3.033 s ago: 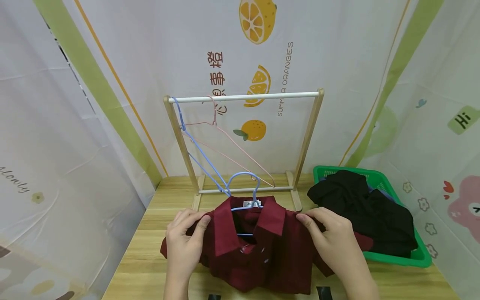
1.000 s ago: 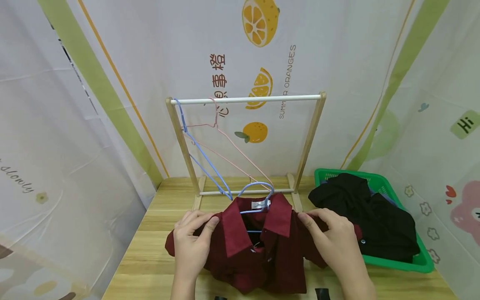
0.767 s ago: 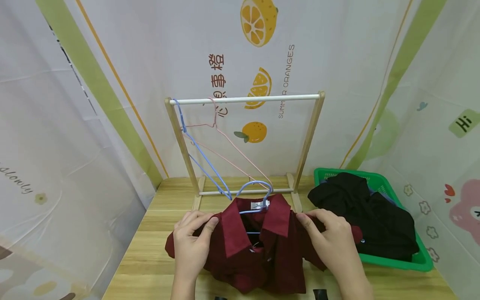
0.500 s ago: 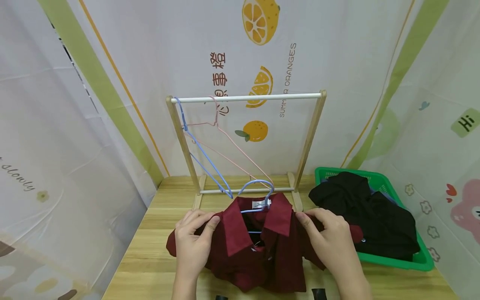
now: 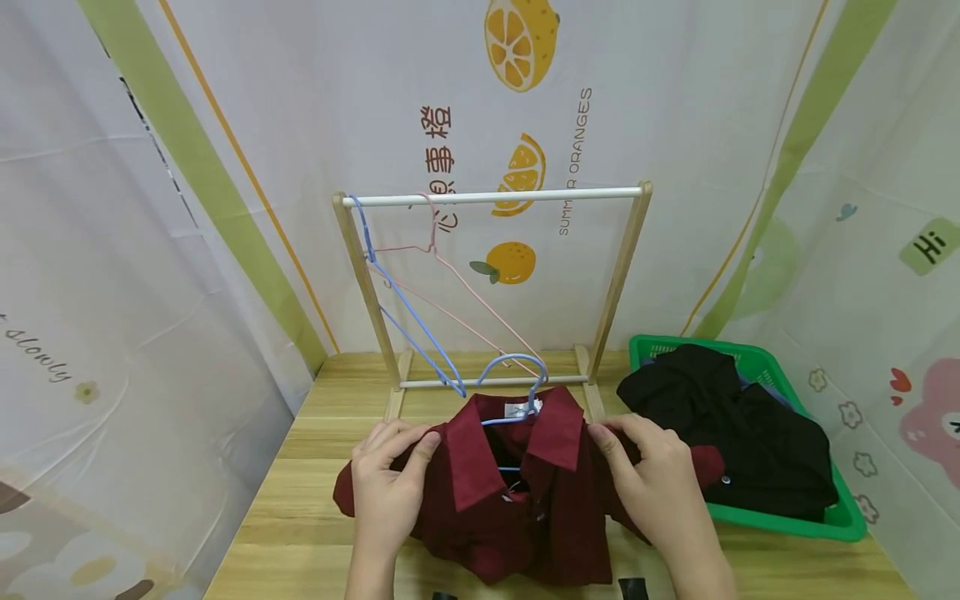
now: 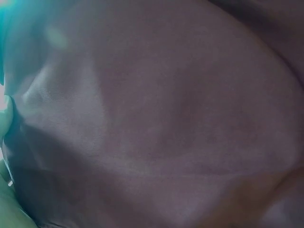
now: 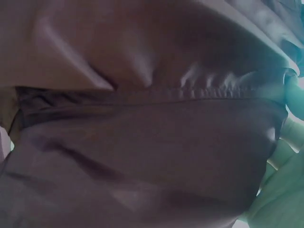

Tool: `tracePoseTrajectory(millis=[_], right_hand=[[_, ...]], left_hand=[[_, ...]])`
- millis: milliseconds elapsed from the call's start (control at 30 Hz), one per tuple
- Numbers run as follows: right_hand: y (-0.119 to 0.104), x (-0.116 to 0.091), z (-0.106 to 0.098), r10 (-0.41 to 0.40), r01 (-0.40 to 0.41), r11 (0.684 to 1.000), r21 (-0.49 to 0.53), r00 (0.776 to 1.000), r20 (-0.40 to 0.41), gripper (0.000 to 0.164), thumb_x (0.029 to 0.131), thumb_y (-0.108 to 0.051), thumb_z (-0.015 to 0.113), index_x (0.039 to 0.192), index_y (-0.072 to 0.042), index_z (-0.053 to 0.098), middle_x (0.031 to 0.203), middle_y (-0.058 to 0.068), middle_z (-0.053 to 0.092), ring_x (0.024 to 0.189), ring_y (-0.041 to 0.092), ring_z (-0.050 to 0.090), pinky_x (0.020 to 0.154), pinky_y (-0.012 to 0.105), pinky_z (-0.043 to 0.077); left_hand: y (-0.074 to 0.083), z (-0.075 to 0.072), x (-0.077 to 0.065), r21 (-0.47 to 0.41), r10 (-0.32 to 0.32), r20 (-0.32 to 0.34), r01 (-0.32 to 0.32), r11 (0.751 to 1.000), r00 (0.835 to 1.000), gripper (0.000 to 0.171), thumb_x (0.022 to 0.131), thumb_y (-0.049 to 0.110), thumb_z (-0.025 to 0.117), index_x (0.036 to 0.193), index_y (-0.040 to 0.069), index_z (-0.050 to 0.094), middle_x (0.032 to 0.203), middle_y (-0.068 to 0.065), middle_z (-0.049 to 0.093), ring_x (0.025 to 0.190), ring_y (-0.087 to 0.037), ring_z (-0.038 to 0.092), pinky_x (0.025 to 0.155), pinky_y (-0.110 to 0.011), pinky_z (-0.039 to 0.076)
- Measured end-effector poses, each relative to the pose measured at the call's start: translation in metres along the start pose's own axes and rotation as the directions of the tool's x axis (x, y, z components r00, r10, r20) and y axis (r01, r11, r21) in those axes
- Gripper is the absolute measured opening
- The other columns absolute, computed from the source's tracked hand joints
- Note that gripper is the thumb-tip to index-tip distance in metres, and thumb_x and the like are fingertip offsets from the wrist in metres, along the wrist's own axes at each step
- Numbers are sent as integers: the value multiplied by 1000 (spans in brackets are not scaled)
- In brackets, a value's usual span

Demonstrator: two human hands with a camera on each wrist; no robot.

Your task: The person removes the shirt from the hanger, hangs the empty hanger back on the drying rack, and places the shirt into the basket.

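A dark red collared shirt (image 5: 510, 533) is held up over the table, with a blue hanger (image 5: 517, 358) inside it. The hanger's hook rises above the collar, and part of its lower bar shows through the open neck. My left hand (image 5: 386, 487) pinches the left shoulder between thumb and fingers. At the other shoulder my right hand (image 5: 652, 479) pinches the cloth the same way. Shirt cloth (image 6: 156, 104) fills most of the left wrist view. In the right wrist view a seam crosses the cloth (image 7: 156, 152), with fingers at the right edge.
Behind the shirt stands a small wooden rack (image 5: 626, 275) with a white rail (image 5: 585, 194). A blue hanger (image 5: 416, 317) and pink hangers (image 5: 480, 296) hang at its left. On the right, a green basket (image 5: 765, 367) holds black clothing (image 5: 750, 442). Printed curtains enclose the table (image 5: 277, 533).
Compared with three seconds ago, the hanger's hook has shifted right within the collar and the shirt sits slightly more to the right. Both hands keep their pinch on the shoulders.
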State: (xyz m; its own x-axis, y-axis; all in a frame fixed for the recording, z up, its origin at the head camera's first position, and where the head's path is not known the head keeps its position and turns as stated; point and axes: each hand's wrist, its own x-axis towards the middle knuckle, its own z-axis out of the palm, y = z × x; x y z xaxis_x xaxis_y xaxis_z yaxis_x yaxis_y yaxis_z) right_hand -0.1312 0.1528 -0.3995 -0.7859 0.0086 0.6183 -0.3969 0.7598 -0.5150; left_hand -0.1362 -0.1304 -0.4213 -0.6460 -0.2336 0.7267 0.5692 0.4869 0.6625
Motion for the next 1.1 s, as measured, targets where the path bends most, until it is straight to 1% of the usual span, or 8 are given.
tracePoseTrajectory(millis=[200, 500, 633, 733, 833, 933, 1033, 1100], right_hand=[[-2, 0, 1, -96, 96, 995, 10, 995, -27, 9, 96, -7, 77, 104, -10, 79, 98, -1, 80, 87, 18, 71, 76, 33, 46], [-6, 0, 4, -138, 141, 988, 66, 990, -43, 16, 96, 2, 71, 110, -5, 75, 100, 0, 77, 86, 12, 65, 76, 28, 45], [-8, 0, 5, -144, 149, 982, 116, 988, -57, 19, 95, 7, 68, 111, -2, 74, 102, 1, 75, 88, 11, 64, 82, 13, 48], [-9, 0, 7, -178, 186, 970, 155, 982, -63, 24, 93, 10, 68, 113, 0, 73, 106, 3, 75, 92, 12, 67, 88, 6, 47], [-8, 2, 7, -240, 252, 949, 189, 967, -85, 28, 89, 14, 70, 111, -4, 74, 104, 1, 75, 90, 10, 64, 84, 9, 49], [-7, 4, 6, -270, 292, 933, 211, 955, -124, 31, 87, 16, 71, 106, -9, 75, 98, -3, 73, 85, 7, 59, 76, 15, 49], [-5, 5, 3, -254, 283, 935, 212, 955, -156, 33, 86, 18, 71, 102, -10, 75, 95, -5, 72, 83, 5, 58, 75, 15, 48], [-4, 6, 1, -241, 274, 939, 207, 955, -172, 32, 86, 18, 71, 101, -9, 76, 95, -4, 73, 82, 6, 59, 75, 14, 49]], left_hand=[[0, 1, 0, 9, -7, 4, 7, 1000, 1000, 14, 85, -3, 83, 89, 10, 84, 79, 2, 74, 80, -7, 59, 94, -34, 31], [1, 5, 0, 17, -10, 9, 9, 1000, 1000, 12, 84, -2, 84, 89, 9, 84, 81, 1, 76, 84, -7, 62, 93, -30, 32], [1, 7, -1, 16, -8, 15, 7, 1000, 1000, 13, 85, -2, 84, 90, 10, 84, 84, 1, 78, 85, -8, 63, 93, -32, 31], [0, 8, -2, 15, -6, 20, 5, 1000, 1000, 13, 84, -1, 84, 91, 11, 84, 85, 1, 78, 85, -8, 63, 93, -34, 30], [-1, 7, -2, 9, 4, 20, -5, 1000, 1000, 14, 83, -1, 85, 91, 11, 84, 85, 2, 78, 84, -8, 63, 93, -32, 31], [-1, 5, 0, -12, 22, 32, -22, 1000, 999, 16, 84, -2, 85, 92, 12, 85, 87, 0, 79, 84, -8, 65, 92, -26, 36], [-3, 2, 2, -70, 2, 52, 2, 998, 999, 16, 87, -3, 82, 95, 10, 85, 90, -5, 79, 88, -6, 67, 90, -16, 44], [-4, -1, 3, -110, -41, 60, 48, 993, 997, 15, 89, -4, 80, 96, 9, 85, 93, -6, 78, 92, -4, 69, 87, -13, 50]])
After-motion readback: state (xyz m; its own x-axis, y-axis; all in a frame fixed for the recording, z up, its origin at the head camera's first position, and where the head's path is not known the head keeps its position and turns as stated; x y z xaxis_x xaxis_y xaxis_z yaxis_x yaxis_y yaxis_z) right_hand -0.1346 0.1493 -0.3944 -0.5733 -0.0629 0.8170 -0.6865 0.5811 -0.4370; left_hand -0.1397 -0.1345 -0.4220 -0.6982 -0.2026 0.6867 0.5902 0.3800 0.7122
